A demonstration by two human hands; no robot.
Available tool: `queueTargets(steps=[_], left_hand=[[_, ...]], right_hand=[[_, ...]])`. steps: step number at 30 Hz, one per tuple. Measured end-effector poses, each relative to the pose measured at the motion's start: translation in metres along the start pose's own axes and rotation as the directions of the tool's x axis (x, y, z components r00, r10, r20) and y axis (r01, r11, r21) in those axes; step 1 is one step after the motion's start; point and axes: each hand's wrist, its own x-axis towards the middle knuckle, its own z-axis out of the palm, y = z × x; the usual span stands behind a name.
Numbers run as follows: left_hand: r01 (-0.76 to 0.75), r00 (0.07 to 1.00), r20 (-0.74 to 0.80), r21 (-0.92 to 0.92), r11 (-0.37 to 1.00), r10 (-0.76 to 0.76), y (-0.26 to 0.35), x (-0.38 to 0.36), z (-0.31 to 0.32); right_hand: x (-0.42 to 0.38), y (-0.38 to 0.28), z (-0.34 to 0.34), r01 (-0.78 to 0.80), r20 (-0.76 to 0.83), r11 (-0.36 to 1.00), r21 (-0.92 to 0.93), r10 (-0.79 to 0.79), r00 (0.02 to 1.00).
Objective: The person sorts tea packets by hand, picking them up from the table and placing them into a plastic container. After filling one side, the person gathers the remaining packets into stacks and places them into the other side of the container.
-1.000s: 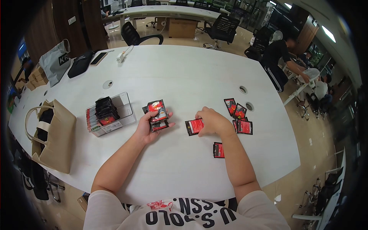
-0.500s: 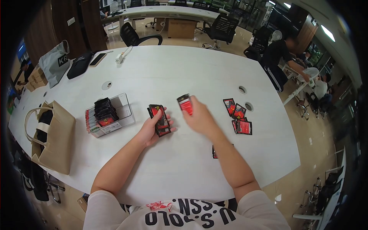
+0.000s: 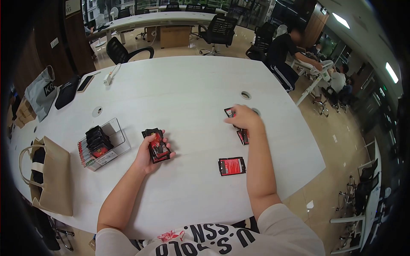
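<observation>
**Left hand clasped a stack of sachets while the right reached the loose pile**

The left hand was closed around a stack of sachets, fingers wrapped over one long edge and thumb on the other, the pack held tilted just above the white table. The sachets were flat, rectangular and glossy, black with red print. The right hand lay stretched toward the far right of the table, palm down and fingers curled over a few loose sachets; 1 red-and-black corner poked out at its left edge and another below the knuckles. Whether those fingers pinched a sachet or only rested on them could not be told. 1 single sachet lay flat and untouched between the 2 forearms, well apart from both hands. To the left stood a clear plastic box, rectangular and hard-walled, with more sachets standing on edge inside. A beige fabric tote bag sat at the table's left edge. The tabletop was smooth and matte, with round cable holes.
</observation>
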Motion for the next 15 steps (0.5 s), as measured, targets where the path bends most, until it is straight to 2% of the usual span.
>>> queueTargets(steps=[2, 5, 6, 8, 11, 13, 15], left_hand=[[0.017, 1.0, 0.008, -0.016, 1.0, -0.017, -0.001, 0.001, -0.002], [0.047, 0.999, 0.01, 0.011, 0.999, -0.047, 0.0, 0.001, 0.0], [0.05, 0.999, 0.009, 0.017, 0.999, -0.05, 0.0, 0.001, 0.001], [0.054, 0.999, 0.006, 0.031, 0.998, -0.054, 0.001, 0.0, 0.003], [0.051, 0.999, -0.006, 0.045, 0.998, -0.051, 0.001, 0.0, 0.003], [0.056, 0.998, -0.002, 0.043, 0.997, -0.056, 0.001, 0.0, 0.001], [0.052, 0.999, 0.003, 0.033, 0.998, -0.052, 0.0, 0.001, -0.001]], right_hand=[[0.02, 0.056, 0.001, -0.278, 0.061, 0.96, 0.021, 0.277, 0.959], [0.011, 0.072, 0.004, -0.337, 0.085, 0.942, -0.002, 0.336, 0.938], [0.017, 0.073, 0.015, -0.352, 0.134, 0.931, 0.097, 0.338, 0.932], [0.033, 0.058, 0.047, -0.341, 0.075, 0.94, 0.016, 0.339, 0.938], [-0.004, -0.033, 0.059, -0.468, 0.049, 0.883, 0.039, 0.466, 0.883], [-0.002, -0.063, 0.09, -0.377, -0.046, 0.926, 0.031, 0.378, 0.925], [-0.014, -0.093, 0.113, -0.232, -0.059, 0.972, -0.032, 0.23, 0.971]])
